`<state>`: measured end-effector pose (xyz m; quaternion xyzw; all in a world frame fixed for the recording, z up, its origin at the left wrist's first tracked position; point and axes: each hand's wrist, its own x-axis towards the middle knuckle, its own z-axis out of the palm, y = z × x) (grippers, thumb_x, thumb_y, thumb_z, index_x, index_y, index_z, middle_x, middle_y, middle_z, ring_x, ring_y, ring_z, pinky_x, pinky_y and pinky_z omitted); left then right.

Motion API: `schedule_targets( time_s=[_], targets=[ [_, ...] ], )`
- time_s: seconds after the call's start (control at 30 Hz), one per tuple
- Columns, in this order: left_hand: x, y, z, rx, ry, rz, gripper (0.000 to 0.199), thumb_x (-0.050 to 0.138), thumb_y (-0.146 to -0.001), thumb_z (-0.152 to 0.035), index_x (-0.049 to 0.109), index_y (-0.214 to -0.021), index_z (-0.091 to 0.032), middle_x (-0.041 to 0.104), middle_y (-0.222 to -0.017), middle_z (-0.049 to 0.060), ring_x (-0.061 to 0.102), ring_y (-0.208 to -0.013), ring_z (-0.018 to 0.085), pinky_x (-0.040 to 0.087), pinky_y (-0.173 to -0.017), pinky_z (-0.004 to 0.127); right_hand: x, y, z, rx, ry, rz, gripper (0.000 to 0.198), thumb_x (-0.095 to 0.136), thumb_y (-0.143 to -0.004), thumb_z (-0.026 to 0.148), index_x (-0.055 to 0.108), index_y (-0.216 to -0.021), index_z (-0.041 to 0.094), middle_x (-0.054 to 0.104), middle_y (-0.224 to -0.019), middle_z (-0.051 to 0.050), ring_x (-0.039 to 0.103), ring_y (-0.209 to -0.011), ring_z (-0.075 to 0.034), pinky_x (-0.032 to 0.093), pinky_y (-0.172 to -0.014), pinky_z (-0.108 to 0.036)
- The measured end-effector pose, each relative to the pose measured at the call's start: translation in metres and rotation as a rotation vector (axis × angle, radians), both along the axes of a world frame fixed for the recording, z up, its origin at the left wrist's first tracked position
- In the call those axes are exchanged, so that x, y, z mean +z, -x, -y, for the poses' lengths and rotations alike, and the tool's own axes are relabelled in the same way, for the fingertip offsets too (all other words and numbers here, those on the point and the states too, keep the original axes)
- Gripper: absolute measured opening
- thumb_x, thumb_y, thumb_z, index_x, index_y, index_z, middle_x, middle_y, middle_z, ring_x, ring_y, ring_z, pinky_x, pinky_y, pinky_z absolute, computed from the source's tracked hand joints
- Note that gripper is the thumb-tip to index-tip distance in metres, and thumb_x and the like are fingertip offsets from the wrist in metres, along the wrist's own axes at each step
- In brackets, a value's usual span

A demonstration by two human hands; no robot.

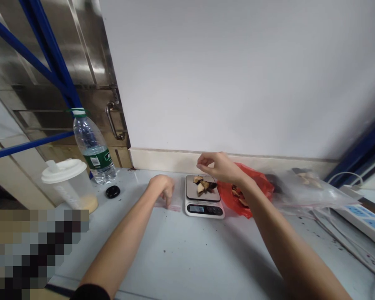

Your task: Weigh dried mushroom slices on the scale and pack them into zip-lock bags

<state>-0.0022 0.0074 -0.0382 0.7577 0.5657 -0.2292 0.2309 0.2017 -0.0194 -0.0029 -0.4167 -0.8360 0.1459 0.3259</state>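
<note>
A small white kitchen scale [190,211] stands on the table with several dried mushroom pieces [202,186] on its plate; its display is lit. My right hand [217,164] hovers above the scale's back right side, fingertips drawn together in a pinch; whatever they hold, if anything, is too small to tell. Under my right forearm lies a red plastic bag [262,183] with more dried pieces inside. Left of the scale, a clear zip bag [175,207] lies flat. My left hand [164,187] rests over it, fingers pointing down onto it, partly hidden.
On the left stand a water bottle [95,154] and a lidded cup [65,179], with a black cap [113,191] beside them. To the right lie a clear bag of pieces [309,191], a power strip [362,216] and cables. A white wall [237,75] rises behind.
</note>
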Motion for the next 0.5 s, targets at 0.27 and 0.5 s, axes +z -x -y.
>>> schedule_targets(
  time_s=[0.27, 0.5],
  targets=[
    [-0.0005, 0.0005, -0.0008, -0.027, 0.024, 0.005, 0.026, 0.079, -0.045, -0.018, 0.053, -0.039, -0.02, 0.057, -0.047, -0.001, 0.057, -0.058, 0.019, 0.052, -0.065, 0.032, -0.0041, 0.002, -0.0011, -0.021, 0.028, 0.037, 0.011, 0.057, -0.081, 0.015, 0.06, -0.071, 0.021, 0.072, -0.072, -0.003, 0.067, -0.068, -0.016, 0.049, -0.064, -0.026],
    [-0.0091, -0.0021, -0.006, -0.022, 0.064, -0.027, 0.027, 0.081, -0.042, -0.022, 0.054, -0.04, -0.02, 0.061, -0.049, 0.001, 0.062, -0.062, 0.022, 0.054, -0.067, 0.034, -0.0063, -0.0003, -0.0024, -0.047, 0.057, 0.089, 0.011, 0.057, -0.08, 0.014, 0.061, -0.072, 0.02, 0.072, -0.072, -0.003, 0.066, -0.068, -0.017, 0.048, -0.065, -0.027]
  ],
)
